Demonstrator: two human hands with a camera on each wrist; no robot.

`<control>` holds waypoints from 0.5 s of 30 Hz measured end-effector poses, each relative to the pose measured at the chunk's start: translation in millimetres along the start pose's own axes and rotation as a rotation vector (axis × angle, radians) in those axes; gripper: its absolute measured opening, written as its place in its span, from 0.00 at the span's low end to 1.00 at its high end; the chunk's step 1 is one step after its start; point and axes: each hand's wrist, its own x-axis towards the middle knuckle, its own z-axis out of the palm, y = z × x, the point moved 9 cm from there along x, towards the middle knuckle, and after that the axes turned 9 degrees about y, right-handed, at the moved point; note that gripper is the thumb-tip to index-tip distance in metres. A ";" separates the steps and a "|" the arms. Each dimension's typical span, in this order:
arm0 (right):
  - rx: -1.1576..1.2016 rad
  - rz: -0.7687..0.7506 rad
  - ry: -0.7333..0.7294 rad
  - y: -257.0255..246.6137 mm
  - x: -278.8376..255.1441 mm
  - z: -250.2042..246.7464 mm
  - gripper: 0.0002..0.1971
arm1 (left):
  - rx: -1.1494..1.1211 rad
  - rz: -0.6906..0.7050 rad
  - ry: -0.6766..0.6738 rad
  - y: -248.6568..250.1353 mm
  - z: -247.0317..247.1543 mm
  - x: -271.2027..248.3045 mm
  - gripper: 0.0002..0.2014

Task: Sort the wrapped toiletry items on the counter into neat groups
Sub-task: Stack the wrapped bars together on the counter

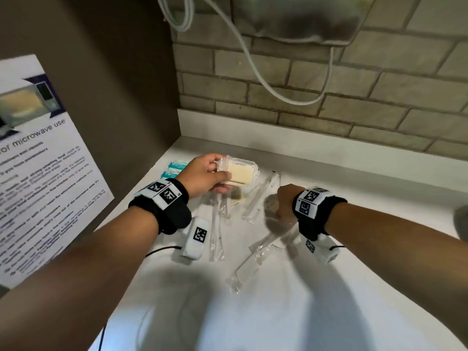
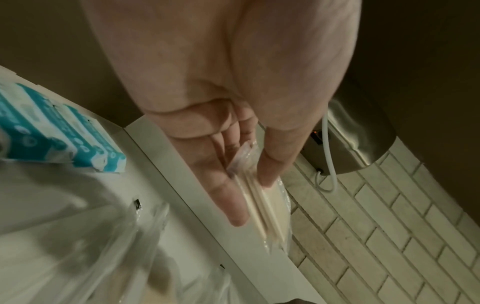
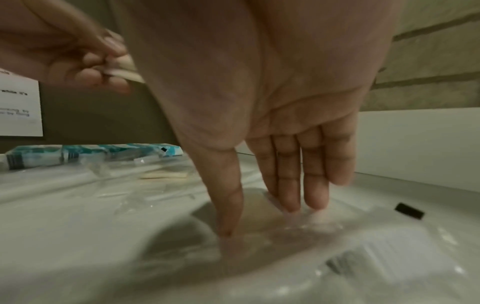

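Observation:
My left hand [image 1: 222, 171] holds two stacked cream flat packets [image 1: 239, 173] in clear wrap above the counter, pinched between thumb and fingers [image 2: 233, 205]. The packets [image 2: 270, 214] show edge-on in the left wrist view. My right hand [image 1: 279, 206] reaches down with straight fingers [image 3: 298, 185]. Its thumb and fingertips touch a round tan item in clear wrap [image 3: 262, 203] lying on the counter. Teal boxes [image 1: 174, 168] sit side by side at the back left. Several long clear-wrapped items [image 1: 253, 198] lie scattered between my hands.
The white counter [image 1: 354, 178] ends at a brick wall behind and a brown side wall with a microwave notice [image 1: 38, 160] on the left. A white cable [image 1: 278, 79] hangs from a metal fixture above. A small black piece [image 3: 409, 213] lies to the right.

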 end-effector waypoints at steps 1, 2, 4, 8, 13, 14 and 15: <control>0.011 -0.016 0.009 -12.2 -17.3 -15.8 0.26 | -0.005 0.002 -0.002 -0.2 -0.3 4.1 0.24; 0.021 -0.039 0.056 -21.8 -29.1 -31.4 0.24 | -0.007 0.006 0.000 -0.4 -0.9 6.7 0.23; 0.047 -0.088 0.113 -36.9 -47.9 -56.6 0.18 | 0.002 0.024 0.014 -0.9 -5.4 13.1 0.22; 0.191 -0.213 0.200 -55.7 -63.3 -86.5 0.15 | -0.001 0.043 0.030 -1.8 -16.1 20.3 0.20; 0.184 -0.407 0.201 -103.2 -64.2 -106.6 0.19 | -0.013 0.048 0.048 -3.6 -30.9 26.1 0.18; 0.181 -0.417 0.166 -111.3 -62.2 -103.3 0.18 | -0.018 0.052 0.054 -2.8 -34.0 26.5 0.18; 0.171 -0.413 0.139 -115.8 -59.9 -99.0 0.17 | -0.019 0.057 0.058 -1.7 -36.3 27.4 0.17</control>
